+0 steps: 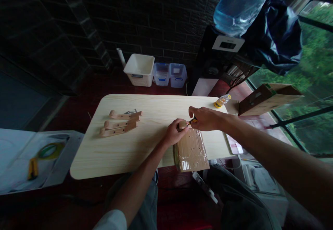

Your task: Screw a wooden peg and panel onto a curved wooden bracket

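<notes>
My left hand [175,132] is closed around a small wooden piece [182,124] with a rounded end, above the far end of a taped cardboard box [192,148]. In my right hand [203,118] is a screwdriver [193,120] with a yellow and black handle, mostly covered by the fingers. Its tip points left toward the wooden piece; whether it touches a screw is too small to tell. Several curved wooden pieces [119,130] with dark holes lie side by side on the left of the table [153,108], and a few metal screws [131,111] lie behind them.
A clear bottle with yellow ends [222,101] lies at the table's far right corner. Plastic bins [139,67] stand on the floor behind. A water dispenser [208,60] and an open cardboard carton [269,98] are to the right. A white surface with a yellow tool [33,168] is at left.
</notes>
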Demonstrator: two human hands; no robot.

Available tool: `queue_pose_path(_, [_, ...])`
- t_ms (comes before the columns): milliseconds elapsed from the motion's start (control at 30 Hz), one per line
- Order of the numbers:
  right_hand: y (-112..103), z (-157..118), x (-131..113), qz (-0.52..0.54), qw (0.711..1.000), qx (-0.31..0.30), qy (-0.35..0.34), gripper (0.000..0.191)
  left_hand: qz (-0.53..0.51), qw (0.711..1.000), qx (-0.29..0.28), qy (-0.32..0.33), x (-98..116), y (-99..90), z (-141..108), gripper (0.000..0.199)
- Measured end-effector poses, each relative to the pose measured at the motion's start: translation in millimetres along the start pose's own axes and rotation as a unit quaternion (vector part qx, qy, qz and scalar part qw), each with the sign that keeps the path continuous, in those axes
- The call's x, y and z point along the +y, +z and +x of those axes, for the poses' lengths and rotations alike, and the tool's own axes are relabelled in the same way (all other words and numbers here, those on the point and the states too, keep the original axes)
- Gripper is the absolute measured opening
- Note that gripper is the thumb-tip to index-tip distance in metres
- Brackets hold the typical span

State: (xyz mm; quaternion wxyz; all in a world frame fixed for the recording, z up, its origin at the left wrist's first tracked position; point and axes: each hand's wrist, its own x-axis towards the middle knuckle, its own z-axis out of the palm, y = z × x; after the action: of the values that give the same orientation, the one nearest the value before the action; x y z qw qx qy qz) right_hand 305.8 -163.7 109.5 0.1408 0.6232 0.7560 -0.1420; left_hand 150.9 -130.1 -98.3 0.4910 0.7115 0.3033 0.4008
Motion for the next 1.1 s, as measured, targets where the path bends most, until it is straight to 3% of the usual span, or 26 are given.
queue_pose_path(333, [-7.3, -6.3, -5.3, -0.027, 0.999, 0.006, -0.019, 0.022, -0.003, 1.0, 0.004, 0.002, 2.4, 1.0, -0.6, 0.019])
queue_pose_path(1100, [-1.3, -2.3, -4.9, -0.043, 0.998, 0.012, -0.037, 0.029, 0.011, 1.0, -0.004, -0.004, -0.5, 0.8, -0.6, 0.021])
